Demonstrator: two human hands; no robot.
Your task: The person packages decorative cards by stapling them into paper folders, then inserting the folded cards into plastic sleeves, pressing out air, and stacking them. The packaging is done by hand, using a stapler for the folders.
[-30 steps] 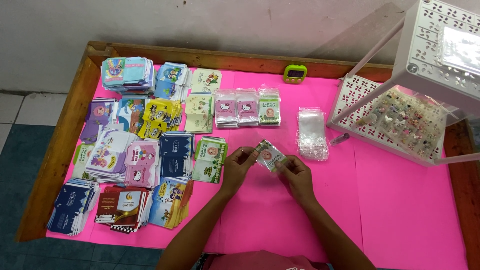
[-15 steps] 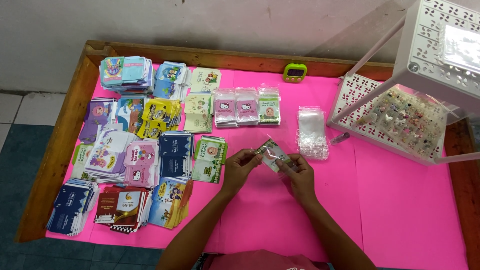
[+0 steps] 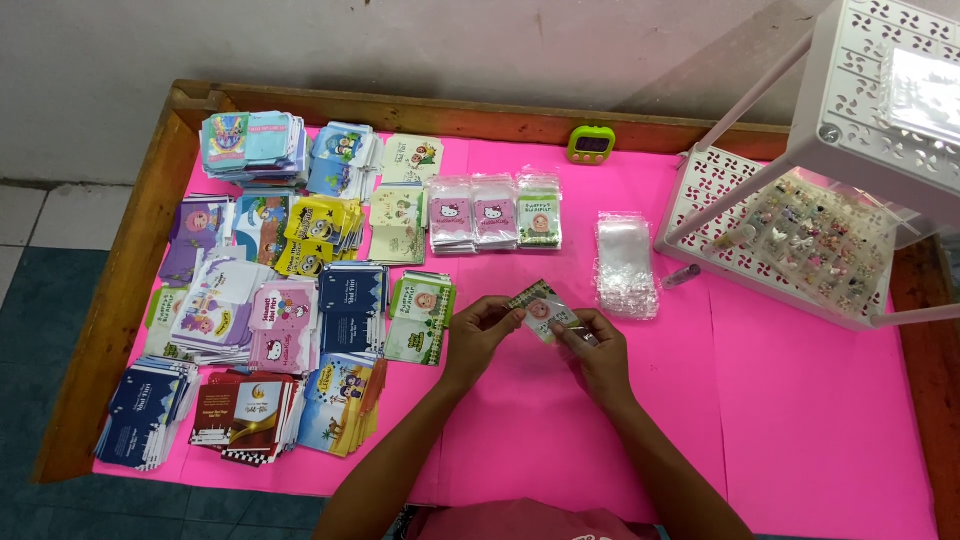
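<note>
Both hands meet over the pink worktop [image 3: 560, 440]: the left hand [image 3: 478, 335] and the right hand [image 3: 598, 345] each pinch an end of one small card [image 3: 540, 308] (it looks sleeved in clear plastic), held just above the surface. Just beyond lies a stack of clear bags [image 3: 626, 265], with piles of printed cards [image 3: 290, 300] spread to the left. Farther off sit a green timer [image 3: 591, 144] and a white rack [image 3: 800, 220] at right.

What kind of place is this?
Probably a small home packing spot: a pink-covered table holds stacks of printed cards, a pile of clear bags, and both hands hold a small bagged card.
</note>
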